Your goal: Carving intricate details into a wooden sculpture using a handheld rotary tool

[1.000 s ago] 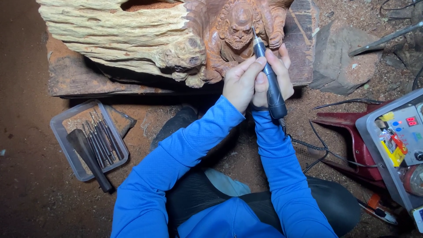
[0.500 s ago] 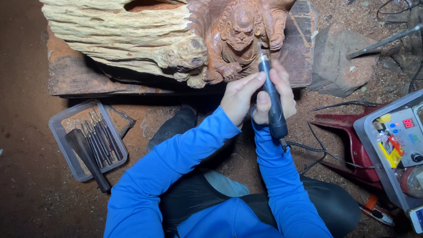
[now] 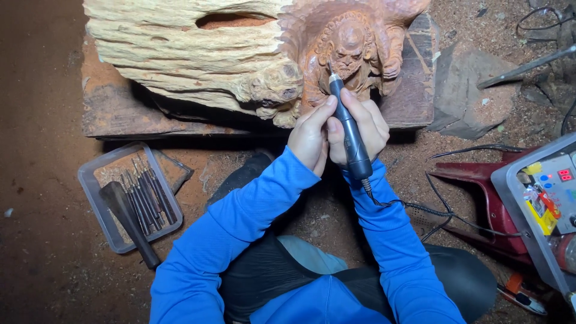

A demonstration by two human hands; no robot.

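1. Head view, the step in hand: detail carving on the reddish wooden figure point(image 3: 354, 51), which is cut into the right end of a pale, weathered log point(image 3: 198, 57) lying on a dark plank point(image 3: 120, 117). The right hand point(image 3: 366, 123) has its fingers wrapped closed around a dark rotary carving pen point(image 3: 348, 129), tip up against the figure just below its face. The left hand point(image 3: 309, 135) is curled beside it, thumb pressed to the pen's barrel as a brace.

2. Next move, as I judge it: small, steady strokes with light pressure (the relief there looks fine), and the coiled cable point(image 3: 420, 207) kept slack.

3. Hard to make out: the burr's contact spot is too small to read, and the left palm is hidden. A clear tray point(image 3: 99, 204) of thin bits lies well apart to the left; the control box point(image 3: 549, 189) on the right is cut off by the frame edge.
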